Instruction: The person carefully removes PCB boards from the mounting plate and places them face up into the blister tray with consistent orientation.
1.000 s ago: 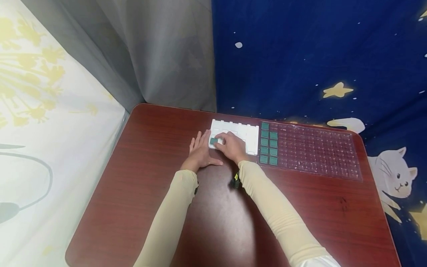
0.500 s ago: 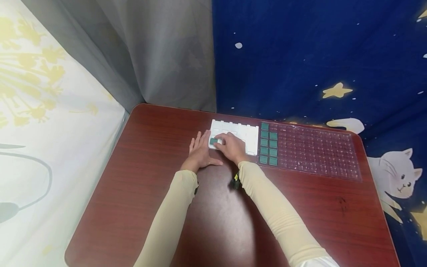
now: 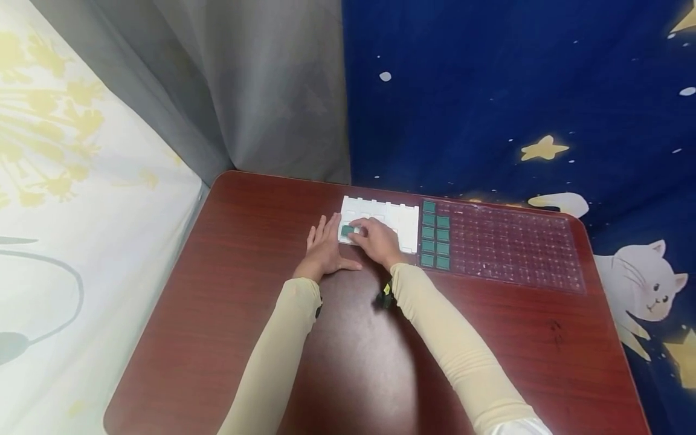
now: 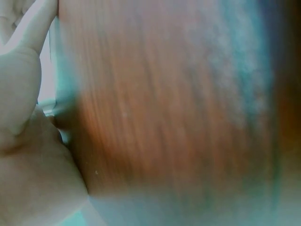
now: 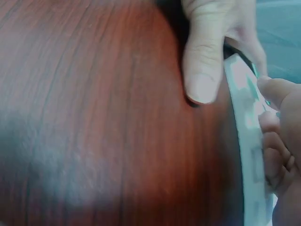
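Note:
A white slotted tray [image 3: 406, 228] lies near the table's far edge. At its left end sits a small green square tile [image 3: 346, 231]. My right hand [image 3: 380, 243] reaches over the tray, and its thumb and forefinger pinch the tile's right side. Its other fingers are curled, as the right wrist view shows, and they cover part of the tray. My left hand [image 3: 324, 249] rests at the tray's left edge, fingers straight and thumb spread towards the right. In the left wrist view only part of the left hand [image 4: 21, 94] appears.
Right of the white tray lies a clear plastic grid sheet [image 3: 516, 248] with many small cells. Several green tiles [image 3: 428, 233] fill its left columns. The reddish-brown table [image 3: 228, 290] stands against grey and blue curtains [image 3: 462, 109].
Both hands and the green tile hold their places on the tray. The head view has shifted slightly.

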A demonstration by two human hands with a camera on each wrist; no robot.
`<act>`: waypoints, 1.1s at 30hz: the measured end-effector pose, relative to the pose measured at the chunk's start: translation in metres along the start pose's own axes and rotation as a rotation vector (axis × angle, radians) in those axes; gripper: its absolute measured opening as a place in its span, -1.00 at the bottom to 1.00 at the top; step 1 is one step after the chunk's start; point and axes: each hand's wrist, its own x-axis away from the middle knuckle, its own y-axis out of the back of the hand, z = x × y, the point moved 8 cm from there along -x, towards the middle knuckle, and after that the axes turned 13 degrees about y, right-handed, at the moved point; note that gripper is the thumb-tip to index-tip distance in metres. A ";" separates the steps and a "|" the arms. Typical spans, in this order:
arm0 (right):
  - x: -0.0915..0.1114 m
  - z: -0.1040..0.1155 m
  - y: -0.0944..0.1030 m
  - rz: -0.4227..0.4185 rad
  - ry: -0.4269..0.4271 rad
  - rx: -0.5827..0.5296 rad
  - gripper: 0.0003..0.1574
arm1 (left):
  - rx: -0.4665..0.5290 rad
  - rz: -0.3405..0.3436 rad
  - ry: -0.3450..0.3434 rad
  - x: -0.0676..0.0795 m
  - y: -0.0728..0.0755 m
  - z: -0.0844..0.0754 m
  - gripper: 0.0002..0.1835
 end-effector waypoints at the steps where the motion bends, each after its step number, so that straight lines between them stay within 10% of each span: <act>1: 0.000 0.000 0.001 0.000 0.006 -0.017 -0.57 | 0.002 -0.002 -0.002 -0.001 -0.001 0.000 0.59; 17: 0.006 -0.015 0.024 -0.020 -0.043 -0.183 -0.55 | 0.012 0.006 0.011 -0.003 -0.002 0.001 0.58; 33: 0.024 -0.049 0.067 -0.119 -0.050 -0.166 -0.55 | 0.060 -0.021 -0.001 -0.006 -0.004 0.001 -0.06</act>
